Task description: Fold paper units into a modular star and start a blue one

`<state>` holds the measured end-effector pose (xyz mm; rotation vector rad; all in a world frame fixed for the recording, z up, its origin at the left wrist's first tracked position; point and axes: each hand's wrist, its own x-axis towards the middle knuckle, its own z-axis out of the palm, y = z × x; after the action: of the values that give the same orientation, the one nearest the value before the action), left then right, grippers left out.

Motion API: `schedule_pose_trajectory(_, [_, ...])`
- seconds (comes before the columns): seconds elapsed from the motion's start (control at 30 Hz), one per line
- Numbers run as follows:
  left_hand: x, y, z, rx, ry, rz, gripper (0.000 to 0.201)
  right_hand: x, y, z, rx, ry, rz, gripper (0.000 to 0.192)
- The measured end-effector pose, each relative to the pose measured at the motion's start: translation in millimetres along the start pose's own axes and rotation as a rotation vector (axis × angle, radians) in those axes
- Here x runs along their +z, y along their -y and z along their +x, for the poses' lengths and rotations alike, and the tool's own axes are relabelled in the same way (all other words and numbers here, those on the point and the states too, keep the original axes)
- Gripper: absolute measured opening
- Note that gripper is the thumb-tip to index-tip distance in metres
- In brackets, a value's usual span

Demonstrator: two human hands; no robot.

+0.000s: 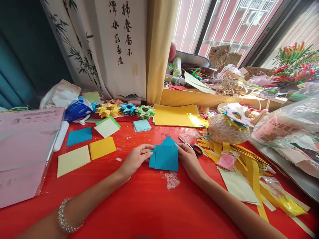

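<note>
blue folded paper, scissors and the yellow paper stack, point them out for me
blue folded paper [166, 156], head view, middle of its flat front face
scissors [197, 150], head view, on the dark handle loop
yellow paper stack [178, 115], head view, centre of the top sheet

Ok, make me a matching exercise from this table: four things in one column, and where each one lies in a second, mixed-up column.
Things:
1. blue folded paper
2. scissors
3. bracelet
4. yellow square

Places:
A. on the left wrist
B. between the left hand and the right hand, touched by both
C. flat on the red table, left of the left hand
D. just beyond the right hand, near the yellow strips

Pairs: 1-B, 2-D, 3-A, 4-C
</note>
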<state>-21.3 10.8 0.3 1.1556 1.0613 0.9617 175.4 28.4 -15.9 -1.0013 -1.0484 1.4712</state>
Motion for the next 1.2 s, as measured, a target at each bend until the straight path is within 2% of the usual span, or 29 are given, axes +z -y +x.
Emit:
schedule_pose_trajectory(0.27, [-7.3, 7.0, 2.1, 0.137, -0.090, 0.202, 0.049, 0.8, -0.9, -5.0, -0.078, -0.099, -0.027, 0.023])
schedule_pose_trajectory(0.43, [-9.1, 6.3, 2.8, 0.129, -0.144, 0.298, 0.044, -3.5, 0.5, -4.8, -0.143, -0.180, 0.027, 0.026])
schedule_pose_trajectory(0.57, [-9.7, 0.2, 1.6, 0.133, -0.238, 0.344, 0.043, -6.5, 2.8, -3.6, -0.201, -0.205, 0.019, 0.039])
schedule_pose_trajectory(0.73, [-12.3, -9.7, -0.3, 0.274, -0.512, 0.162, 0.031, -6.4, -0.6, -3.2, -0.157, -0.123, -0.059, 0.036])
schedule_pose_trajectory(0.8, [-14.2, -11.4, -0.2, 0.322, -0.567, 0.037, 0.021, -5.8, -1.8, -3.4, -0.145, -0.115, -0.064, 0.036])
schedule_pose_trajectory(0.9, [-16.0, -11.4, 0.2, 0.259, -0.509, -0.085, 0.018, -5.0, -0.2, -4.1, -0.187, -0.135, -0.052, 0.038])
schedule_pose_trajectory(1.03, [-12.4, -11.2, -1.9, 0.150, -0.387, -0.132, 0.020, -1.7, 4.7, -5.6, -0.208, -0.130, -0.005, 0.035])
schedule_pose_trajectory(1.2, [-0.6, -13.1, -8.0, 0.097, -0.203, -0.036, 0.023, 10.5, 9.1, -14.2, -0.080, 0.028, 0.050, 0.033])
